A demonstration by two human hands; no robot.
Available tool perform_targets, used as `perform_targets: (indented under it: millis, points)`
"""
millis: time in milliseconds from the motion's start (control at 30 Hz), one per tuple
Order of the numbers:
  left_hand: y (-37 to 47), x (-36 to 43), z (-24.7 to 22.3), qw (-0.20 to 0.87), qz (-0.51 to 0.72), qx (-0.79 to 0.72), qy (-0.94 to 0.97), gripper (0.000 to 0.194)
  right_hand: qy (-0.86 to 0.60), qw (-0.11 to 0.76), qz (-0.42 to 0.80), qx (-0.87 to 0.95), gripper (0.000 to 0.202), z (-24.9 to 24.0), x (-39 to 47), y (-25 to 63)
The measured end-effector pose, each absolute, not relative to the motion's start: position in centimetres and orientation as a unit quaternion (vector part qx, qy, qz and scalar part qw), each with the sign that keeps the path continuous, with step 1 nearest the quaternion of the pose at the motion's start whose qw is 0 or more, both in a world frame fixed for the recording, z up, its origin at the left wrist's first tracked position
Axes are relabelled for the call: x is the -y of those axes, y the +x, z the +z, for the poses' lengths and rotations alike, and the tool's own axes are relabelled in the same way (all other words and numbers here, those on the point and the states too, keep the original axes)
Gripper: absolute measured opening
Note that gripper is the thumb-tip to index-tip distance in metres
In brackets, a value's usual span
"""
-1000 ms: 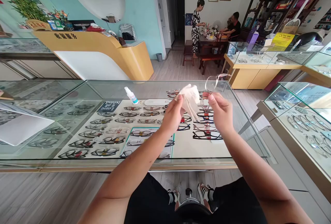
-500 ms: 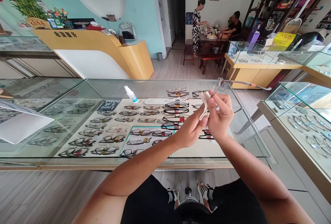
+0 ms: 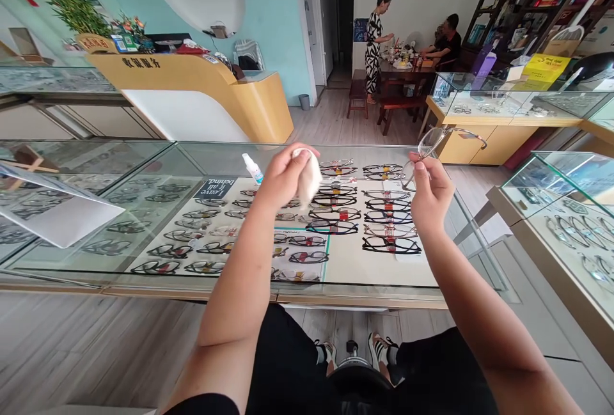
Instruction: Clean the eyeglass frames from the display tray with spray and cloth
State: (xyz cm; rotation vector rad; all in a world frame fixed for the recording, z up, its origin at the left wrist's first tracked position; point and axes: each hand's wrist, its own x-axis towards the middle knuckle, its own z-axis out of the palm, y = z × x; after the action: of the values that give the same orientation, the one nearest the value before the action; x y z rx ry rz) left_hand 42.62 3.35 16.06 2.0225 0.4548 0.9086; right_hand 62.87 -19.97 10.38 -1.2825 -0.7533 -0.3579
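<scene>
My left hand [image 3: 282,177] is closed on a whitish cleaning cloth [image 3: 309,180], which hangs from the fingers above the glass display case [image 3: 355,297]. Farther right, my right hand [image 3: 432,194] pinches a pair of thin-framed eyeglasses [image 3: 432,141], with the lenses raised and one temple pointing right. Cloth and eyeglasses are well apart. A white spray bottle [image 3: 251,169] stands on the glass just left of my left hand. Rows of spectacle frames [image 3: 391,245] lie inside the case beneath both hands.
A white folded board [image 3: 62,217] stands on the case at left. Another glass case [image 3: 566,210] borders the right side. Beyond are a wooden counter [image 3: 192,73] and two people at a dark table [image 3: 407,70]. Below me is a black stool seat [image 3: 362,380].
My hands have separated. The left one moved left with the cloth, off the eyeglasses; the right one shifted slightly right, still holding them. The view has turned a little left.
</scene>
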Motion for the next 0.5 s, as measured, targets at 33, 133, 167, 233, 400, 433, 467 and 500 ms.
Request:
perform_targets:
  millis: [33,133,167,233,400,433,467,500]
  points:
    - [42.2,-4.1,16.2,0.397,0.361,-0.213,0.816,0.051,-0.58,0.726,-0.15,0.337,0.025,10.3,19.9,63.0]
    - [41.4,-5.6,16.5,0.28,0.307,-0.314,0.854,0.04,-0.578,0.734,-0.135,0.33,0.026,10.1,19.9,63.4]
    - [41.3,-5.9,16.5,0.241,0.27,-0.34,0.868,0.038,-0.579,0.733,-0.135,0.33,0.026,10.1,19.9,63.5]
    - [41.3,-6.3,16.3,0.18,0.175,-0.377,0.891,0.035,-0.584,0.728,-0.135,0.333,0.027,10.0,19.9,63.7]
    - [42.6,-7.0,15.0,0.139,-0.062,-0.433,0.888,0.026,-0.603,0.707,-0.12,0.348,0.03,9.8,20.0,63.9]
    - [42.8,-7.1,14.7,0.14,-0.08,-0.436,0.885,0.025,-0.606,0.705,-0.114,0.351,0.029,9.8,20.1,63.9]
    - [43.0,-7.2,14.5,0.14,-0.089,-0.438,0.884,0.026,-0.607,0.703,-0.108,0.353,0.027,9.8,20.1,63.9]
    - [43.1,-7.3,14.2,0.141,-0.092,-0.439,0.883,0.027,-0.608,0.702,-0.102,0.355,0.026,9.9,20.1,63.8]
